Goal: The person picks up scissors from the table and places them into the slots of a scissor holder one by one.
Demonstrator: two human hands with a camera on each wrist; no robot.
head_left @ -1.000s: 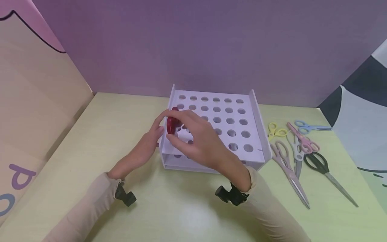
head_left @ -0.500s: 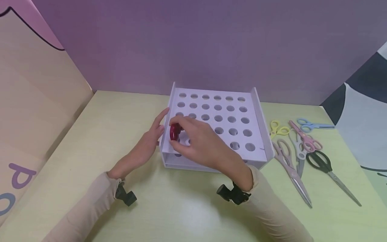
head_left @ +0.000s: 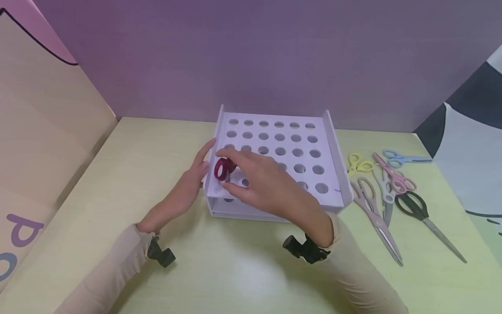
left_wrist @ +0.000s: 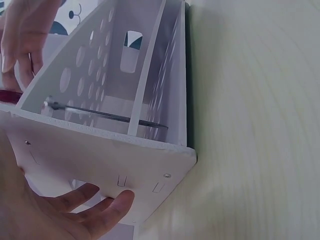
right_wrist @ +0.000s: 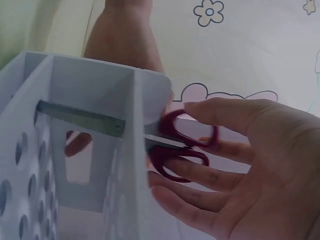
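Observation:
A pair of scissors with dark red handles (head_left: pixel 221 169) stands in a hole near the front left of the white rack (head_left: pixel 270 198). Its metal blades (right_wrist: pixel 82 116) pass down through the perforated top shelf, their tip at a hole in the shelf below, as the right wrist view shows. My right hand (head_left: pixel 270 183) holds the handles, with fingers at the red loops (right_wrist: pixel 185 170). Against the rack's left side panel (left_wrist: pixel 107 155) rests my left hand (head_left: pixel 182 187), its fingers spread near the cut-out slot; one fingertip (right_wrist: pixel 77 145) shows through that slot.
To the right of the rack lie several scissors: yellow (head_left: pixel 358 165), blue (head_left: pixel 408 158), pink (head_left: pixel 394 174), white (head_left: pixel 386 187), black-handled (head_left: pixel 415 209) and a large pale pink pair (head_left: pixel 376 220). A purple wall (head_left: pixel 259 56) stands behind the table (head_left: pixel 235 270).
The scissors' red handles have come lower and nearer, and turned from edge-on so that a loop faces the head camera. My right hand moved with them; my left hand stayed at the panel.

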